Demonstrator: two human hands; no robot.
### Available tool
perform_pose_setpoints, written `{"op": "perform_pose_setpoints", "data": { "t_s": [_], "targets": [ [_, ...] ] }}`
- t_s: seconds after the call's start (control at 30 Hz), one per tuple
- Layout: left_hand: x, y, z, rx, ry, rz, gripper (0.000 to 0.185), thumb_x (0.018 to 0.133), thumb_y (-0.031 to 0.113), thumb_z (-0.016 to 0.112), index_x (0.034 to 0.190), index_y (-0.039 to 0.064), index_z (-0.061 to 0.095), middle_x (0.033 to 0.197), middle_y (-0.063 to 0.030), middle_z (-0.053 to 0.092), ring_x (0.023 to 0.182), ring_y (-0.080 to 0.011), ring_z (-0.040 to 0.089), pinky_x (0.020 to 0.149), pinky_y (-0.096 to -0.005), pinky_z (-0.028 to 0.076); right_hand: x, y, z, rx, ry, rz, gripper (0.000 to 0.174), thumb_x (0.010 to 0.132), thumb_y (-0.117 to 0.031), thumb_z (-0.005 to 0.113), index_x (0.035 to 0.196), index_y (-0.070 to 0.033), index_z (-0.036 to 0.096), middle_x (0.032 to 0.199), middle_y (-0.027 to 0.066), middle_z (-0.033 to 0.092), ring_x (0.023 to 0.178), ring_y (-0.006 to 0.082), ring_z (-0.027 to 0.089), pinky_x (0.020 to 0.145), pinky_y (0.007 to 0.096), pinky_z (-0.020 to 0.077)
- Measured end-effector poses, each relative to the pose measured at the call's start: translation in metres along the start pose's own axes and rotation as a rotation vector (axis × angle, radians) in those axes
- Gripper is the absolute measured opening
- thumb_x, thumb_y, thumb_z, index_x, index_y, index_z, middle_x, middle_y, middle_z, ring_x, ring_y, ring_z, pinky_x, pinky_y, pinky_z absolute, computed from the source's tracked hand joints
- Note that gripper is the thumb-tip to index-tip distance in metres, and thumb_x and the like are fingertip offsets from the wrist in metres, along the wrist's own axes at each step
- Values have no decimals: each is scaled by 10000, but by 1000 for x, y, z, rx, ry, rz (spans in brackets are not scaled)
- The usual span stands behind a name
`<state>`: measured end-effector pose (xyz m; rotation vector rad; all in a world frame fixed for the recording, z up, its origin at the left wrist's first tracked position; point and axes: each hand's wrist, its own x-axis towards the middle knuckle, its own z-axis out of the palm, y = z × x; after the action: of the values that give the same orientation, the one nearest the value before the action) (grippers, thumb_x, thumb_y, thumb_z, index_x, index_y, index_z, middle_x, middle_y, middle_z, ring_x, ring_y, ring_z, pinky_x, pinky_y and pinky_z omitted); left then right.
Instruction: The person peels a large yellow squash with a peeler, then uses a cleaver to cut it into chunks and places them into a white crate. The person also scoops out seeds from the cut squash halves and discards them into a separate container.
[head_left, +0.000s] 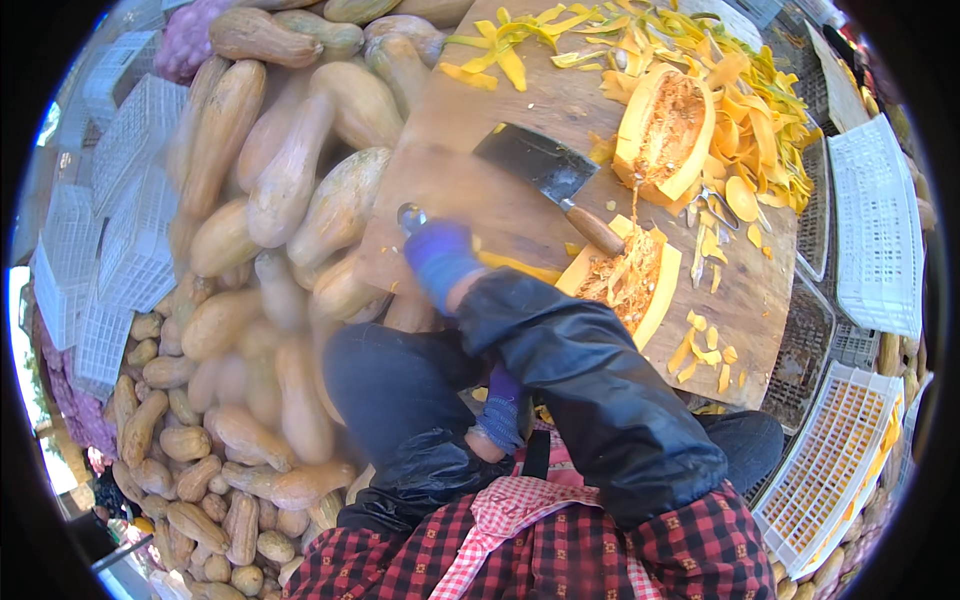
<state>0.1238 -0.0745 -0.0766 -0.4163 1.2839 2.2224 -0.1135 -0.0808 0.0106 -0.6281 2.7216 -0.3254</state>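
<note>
My right hand (442, 255), in a purple and blue glove, is closed around a shiny metal tool (411, 217), perhaps a spoon, over the left part of a wooden board (480, 165). My left hand (504, 405), gloved alike, is low between my legs; my right forearm hides its fingers. A cleaver (536, 157) lies on the board, its wooden handle reaching a cut squash piece (664, 281) with stringy pulp and seeds. Above it, another hollowed squash piece (624, 154) holds orange pulp. A metal peeler (716, 206) lies beside that piece.
Yellow and orange peelings (750, 127) are heaped at the board's upper right. Whole squashes (289, 172) are piled along the left. White plastic crates stand at left (139, 142) and right (874, 225); one at lower right (832, 465) has orange pieces showing through.
</note>
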Motion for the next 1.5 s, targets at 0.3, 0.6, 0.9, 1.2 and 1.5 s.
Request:
{"op": "perform_pose_setpoints", "data": {
  "t_s": [0.3,0.6,0.9,1.2,1.5],
  "targets": [
    [19,9,-29,408,-99,69,379,1008,145,580,1364,15,570,1285,-108,649,1111,-252,646,983,-373,524,-74,18,-49,272,399,17,266,925,-144,620,1167,-84,713,970,165,746,870,357,736,742,450,572],
    [-64,107,103,293,-156,-258,453,896,65,622,1318,-89,557,1120,-171,691,981,-286,715,850,-434,623,-467,207,-120,1034,1085,553,642,1004,-106,529,1604,-117,300,870,67,724,723,113,627,738,297,528],
    [93,156,382,1087,-506,-94,434,871,72,652,1269,-88,585,924,-156,694,706,-281,737,518,-388,639,-596,295,-18,1035,1244,909,567,1082,-224,492,1623,-196,325,861,102,729,757,119,706,821,309,532],
    [118,119,618,2129,-538,198,368,796,110,691,1138,-28,702,878,-211,718,762,-352,749,506,-437,623,-510,376,11,1330,1174,497,510,1048,-331,599,1540,-248,496,762,51,640,591,101,589,635,288,530],
    [130,27,584,1121,-757,733,362,835,219,717,1165,69,722,989,-161,749,916,-312,718,853,-375,547,-499,403,39,1367,1117,701,464,1032,-337,601,1487,-252,564,780,69,657,623,122,611,670,302,549]
  ]
}}
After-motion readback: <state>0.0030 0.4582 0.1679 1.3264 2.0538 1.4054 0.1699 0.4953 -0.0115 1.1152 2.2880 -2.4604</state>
